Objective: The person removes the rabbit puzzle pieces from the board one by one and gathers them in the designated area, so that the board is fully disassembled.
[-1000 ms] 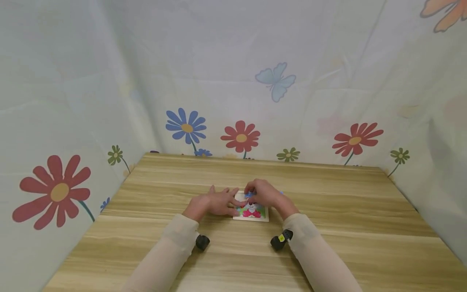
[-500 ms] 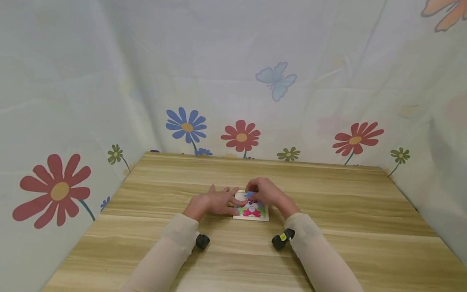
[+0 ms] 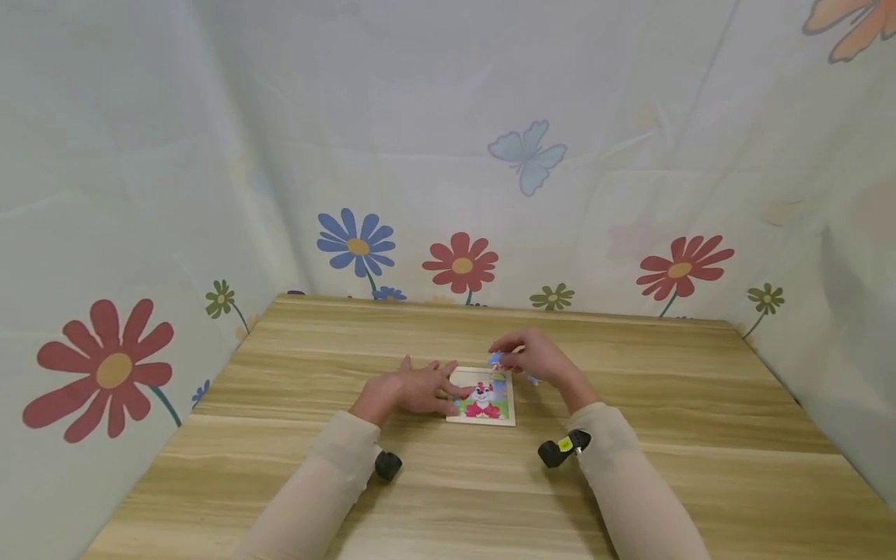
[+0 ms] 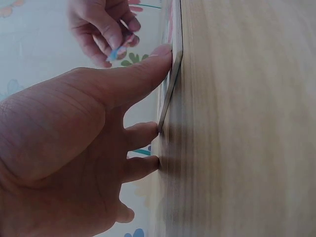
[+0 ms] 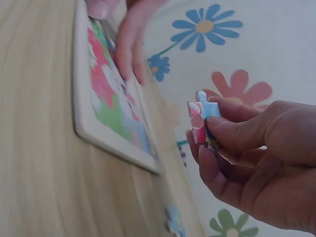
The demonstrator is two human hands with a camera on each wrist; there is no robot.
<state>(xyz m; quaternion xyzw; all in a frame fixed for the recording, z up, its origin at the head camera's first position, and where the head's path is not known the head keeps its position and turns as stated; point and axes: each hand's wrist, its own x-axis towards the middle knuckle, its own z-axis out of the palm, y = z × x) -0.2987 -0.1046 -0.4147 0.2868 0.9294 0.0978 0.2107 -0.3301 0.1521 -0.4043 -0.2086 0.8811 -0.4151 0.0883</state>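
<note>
In the head view my left hand (image 3: 420,386) lies with spread fingers at the left side of a small jigsaw puzzle in a pale wooden frame (image 3: 479,421). The left wrist view shows its thumb (image 4: 153,64) on top of the frame's edge, other fingertips beside it. My right hand (image 3: 542,359) is raised just beyond the frame's upper right corner. Between thumb and fingers it pinches a blue, white and pink jigsaw piece (image 5: 202,116). Inside the frame, a white-faced animal in red (image 3: 481,404) shows; the upper part is bare.
Another loose jigsaw piece (image 3: 533,380) lies on the wood-grain table (image 3: 448,498), right of the frame. Behind the table hangs a pale cloth (image 3: 392,117) printed with flowers and a butterfly. A small black camera sits at each wrist.
My right hand has lifted off the puzzle and moved right and away, now carrying the jigsaw piece. The puzzle's upper area is uncovered. My left hand has stayed in place.
</note>
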